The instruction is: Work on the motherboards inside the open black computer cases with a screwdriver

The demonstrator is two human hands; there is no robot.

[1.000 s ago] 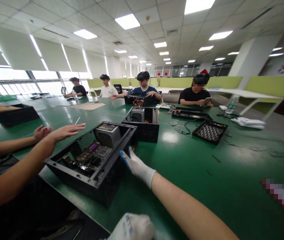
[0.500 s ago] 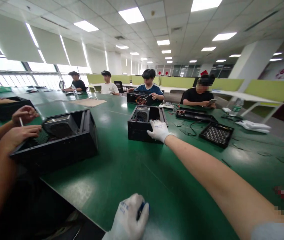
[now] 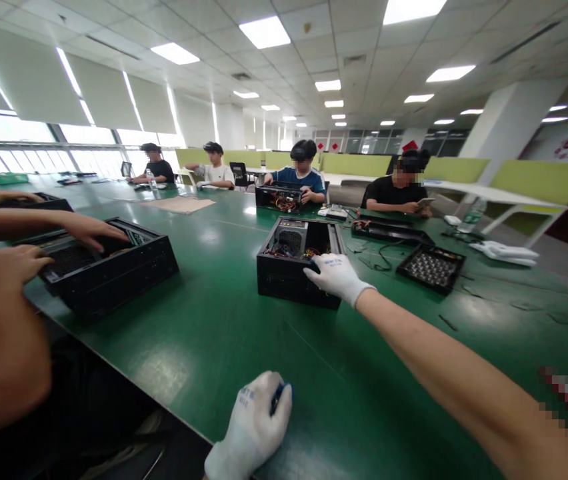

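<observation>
My right hand (image 3: 339,275), in a white glove, grips the near rim of a black computer case (image 3: 291,279); its thumb is on the outside and its fingers reach over the edge. The case lies with its open side up on the green table, and a power supply (image 3: 289,241) and some wires show inside. My left hand (image 3: 259,417), gloved too, rests low near the table's front edge with its fingers curled round a small blue-and-black object (image 3: 277,399). Most of that object is hidden by the fingers.
At left a co-worker's bare hands (image 3: 91,230) work in another open case (image 3: 119,280). Right of my case lie a black tray of small metal parts (image 3: 431,268), a long black panel (image 3: 391,230), cables and white gloves (image 3: 504,252). Several people sit across the green table (image 3: 224,267).
My right hand has drawn the computer case a little toward me and to the right. At left the co-worker's case has shifted and tilted, and one hand now reaches into it.
</observation>
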